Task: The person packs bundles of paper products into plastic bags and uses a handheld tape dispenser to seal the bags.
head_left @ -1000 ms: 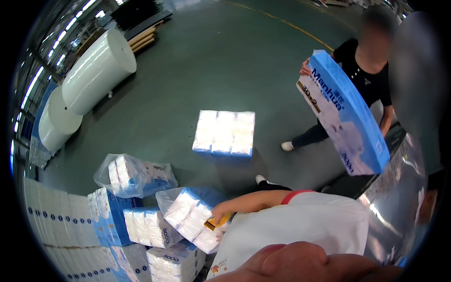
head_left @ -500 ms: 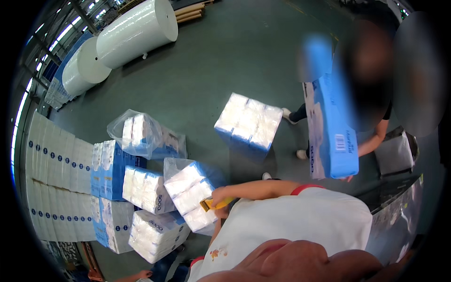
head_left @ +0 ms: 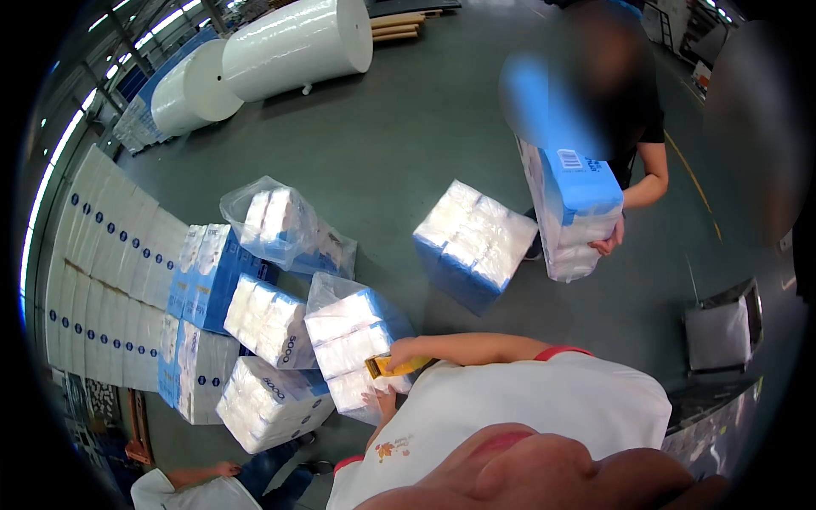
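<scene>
My right hand (head_left: pixel 403 352) is closed around a yellow hand tool (head_left: pixel 398 366) with a wide, dark front edge; its exact kind is not clear. The tool is over the near right side of a bagged bundle of white paper packs (head_left: pixel 348 347), with blue side panels and clear film loose at its top. My left hand (head_left: pixel 382 403) rests low on this bundle, its fingers apart against the film. More bundles stand to the left: one white-topped (head_left: pixel 263 321), one lower down (head_left: pixel 270 406) and one in a loose clear bag (head_left: pixel 285 225).
A co-worker (head_left: pixel 646 144) at the upper right carries a blue and white bundle (head_left: pixel 582 200). Another bundle (head_left: pixel 476 229) stands alone on the green floor. White packs (head_left: pixel 110 280) are stacked at far left, large white rolls (head_left: pixel 297 47) behind. Another person (head_left: pixel 204 489) is at lower left.
My view has shifted. My left hand now shows more plainly on the bundle's film. The co-worker has turned the carried bundle, and the person at lower left has come further into view.
</scene>
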`<state>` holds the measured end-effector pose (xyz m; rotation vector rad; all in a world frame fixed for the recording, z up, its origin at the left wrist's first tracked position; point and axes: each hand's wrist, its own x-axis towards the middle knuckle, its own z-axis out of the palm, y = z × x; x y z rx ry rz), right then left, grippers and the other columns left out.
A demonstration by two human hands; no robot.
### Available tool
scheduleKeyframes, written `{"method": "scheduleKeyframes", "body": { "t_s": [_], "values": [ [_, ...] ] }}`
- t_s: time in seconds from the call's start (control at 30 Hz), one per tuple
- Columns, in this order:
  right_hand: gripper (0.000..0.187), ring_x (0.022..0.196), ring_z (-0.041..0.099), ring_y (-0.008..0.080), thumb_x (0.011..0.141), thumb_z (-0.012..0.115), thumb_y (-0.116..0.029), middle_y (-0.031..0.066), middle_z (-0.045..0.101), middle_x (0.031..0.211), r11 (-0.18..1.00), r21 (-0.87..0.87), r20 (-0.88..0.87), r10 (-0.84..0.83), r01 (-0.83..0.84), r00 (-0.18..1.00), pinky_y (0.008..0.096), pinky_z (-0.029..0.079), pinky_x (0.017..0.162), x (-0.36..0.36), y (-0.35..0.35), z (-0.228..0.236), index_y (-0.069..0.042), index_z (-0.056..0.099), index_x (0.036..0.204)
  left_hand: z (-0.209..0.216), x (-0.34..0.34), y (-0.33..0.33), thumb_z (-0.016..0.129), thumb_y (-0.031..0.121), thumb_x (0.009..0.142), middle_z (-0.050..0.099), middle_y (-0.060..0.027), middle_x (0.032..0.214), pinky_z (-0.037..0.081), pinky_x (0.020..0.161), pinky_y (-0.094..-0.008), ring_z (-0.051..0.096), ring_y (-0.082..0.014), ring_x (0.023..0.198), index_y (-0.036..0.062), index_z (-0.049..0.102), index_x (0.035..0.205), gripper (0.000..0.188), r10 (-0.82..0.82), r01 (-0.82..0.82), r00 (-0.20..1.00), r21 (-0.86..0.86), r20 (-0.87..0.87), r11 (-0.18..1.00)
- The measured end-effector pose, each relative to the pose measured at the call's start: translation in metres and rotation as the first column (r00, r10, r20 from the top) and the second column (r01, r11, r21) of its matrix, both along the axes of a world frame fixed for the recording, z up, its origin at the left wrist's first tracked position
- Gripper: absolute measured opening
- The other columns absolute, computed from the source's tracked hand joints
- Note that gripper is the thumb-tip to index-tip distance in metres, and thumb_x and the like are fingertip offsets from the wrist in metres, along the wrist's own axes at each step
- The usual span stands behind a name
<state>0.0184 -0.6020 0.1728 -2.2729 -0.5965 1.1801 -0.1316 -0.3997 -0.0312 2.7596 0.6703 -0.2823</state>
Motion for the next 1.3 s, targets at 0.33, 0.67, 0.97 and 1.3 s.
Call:
{"method": "scheduleKeyframes", "body": {
  "t_s": [0.33, 0.67, 0.97, 1.3],
  "values": [
    [0.070, 0.081, 0.063, 0.0264, 0.066, 0.057, -0.065, 0.0151, 0.066, 0.089, 0.999, 0.022, -0.036, 0.044, -0.043, 0.998, 0.0372, 0.048, 0.068, 0.001, 0.000, 0.005, 0.000, 0.067, 0.088, 0.004, 0.002, -0.017, 0.047, 0.052, 0.081, 0.006, -0.0286, 0.144, 0.011, 0.100, -0.0653, 0.006, -0.0518, 0.129, 0.0014, 0.021, 0.138, 0.080, 0.007, -0.005, 0.962, -0.008, 0.272, 1.000],
    [0.070, 0.080, 0.064, 0.0264, 0.064, 0.059, -0.064, 0.0158, 0.066, 0.089, 0.997, -0.050, 0.027, 0.068, -0.067, 0.997, 0.0363, 0.049, 0.068, 0.017, -0.001, 0.002, 0.000, 0.067, 0.091, 0.058, 0.012, -0.026, 0.044, 0.047, 0.085, 0.001, -0.0256, 0.145, 0.010, 0.104, -0.0589, -0.001, -0.0471, 0.132, 0.0009, 0.014, 0.140, 0.077, 0.081, -0.080, 0.997, -0.053, 0.018, 0.995],
    [0.072, 0.082, 0.063, 0.0287, 0.066, 0.059, -0.064, 0.0191, 0.065, 0.090, 0.996, -0.021, 0.013, 0.084, -0.083, 0.996, 0.0370, 0.048, 0.070, 0.013, -0.003, 0.005, 0.003, 0.066, 0.092, 0.048, 0.021, -0.031, 0.038, 0.050, 0.087, 0.003, -0.0243, 0.146, 0.004, 0.105, -0.0580, 0.000, -0.0449, 0.133, 0.0025, 0.011, 0.141, 0.076, 0.189, -0.189, 0.982, 0.009, 0.021, 0.982],
    [0.073, 0.079, 0.063, 0.0291, 0.067, 0.058, -0.064, 0.0179, 0.065, 0.089, 0.991, -0.038, 0.040, 0.127, -0.125, 0.991, 0.0366, 0.049, 0.067, 0.011, -0.004, 0.004, 0.005, 0.065, 0.092, 0.053, 0.023, -0.028, 0.039, 0.047, 0.088, 0.002, -0.0264, 0.145, 0.009, 0.103, -0.0594, 0.002, -0.0410, 0.135, 0.0002, 0.010, 0.140, 0.076, 0.193, -0.192, 0.979, 0.013, -0.066, 0.981]
  ]
}}
